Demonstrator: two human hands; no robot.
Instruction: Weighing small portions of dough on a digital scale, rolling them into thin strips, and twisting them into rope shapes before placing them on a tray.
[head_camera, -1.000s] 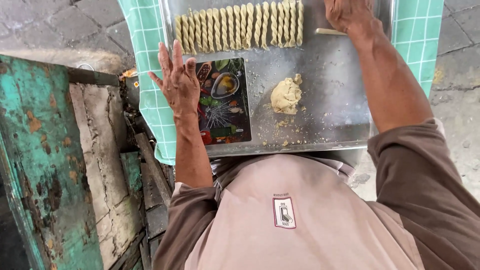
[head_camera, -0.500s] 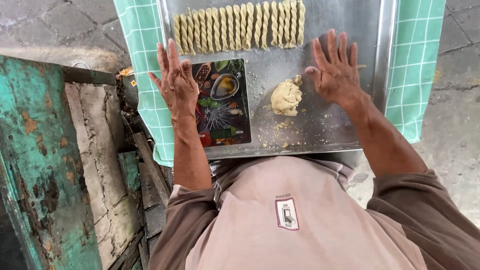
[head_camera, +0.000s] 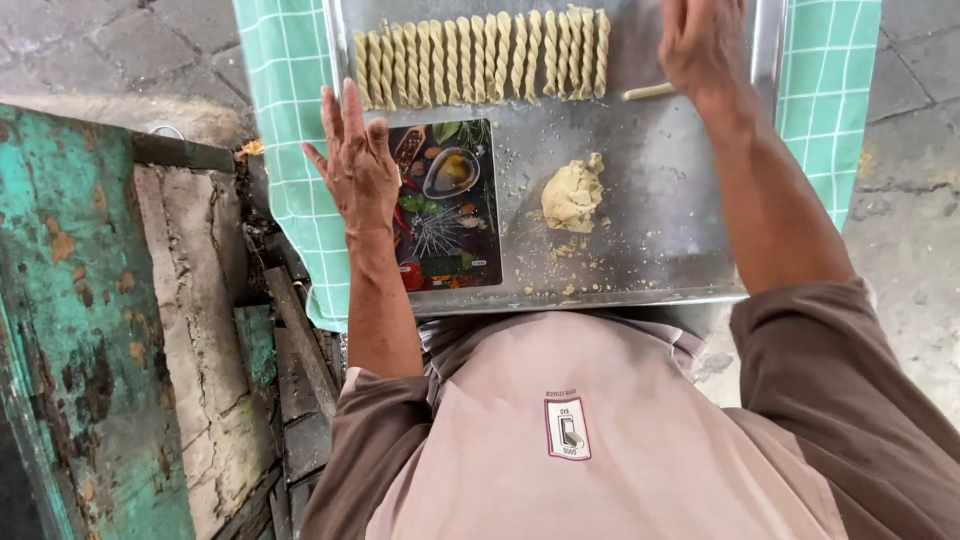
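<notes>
A metal tray (head_camera: 650, 250) lies on a green checked cloth (head_camera: 290, 120). Along its far side runs a row of several twisted dough sticks (head_camera: 480, 55). A pale lump of dough (head_camera: 572, 194) sits mid-tray among crumbs. My left hand (head_camera: 358, 165) rests flat with fingers spread at the left rim of the tray, beside a dark printed board (head_camera: 443, 205). My right hand (head_camera: 703, 45) lies palm down over a thin roll of dough (head_camera: 648, 92), whose end pokes out to the left. Whether it grips the roll I cannot tell.
A worn teal-painted wooden surface (head_camera: 60, 330) and cracked grey planks (head_camera: 200, 330) stand to my left. Stone paving (head_camera: 900, 220) lies to the right of the cloth. My brown and beige shirt (head_camera: 600, 430) fills the near foreground.
My right hand has moved from the middle of the tray, beside the dough lump, back to the far side, where it now covers the thin dough roll. The left hand has stayed put.
</notes>
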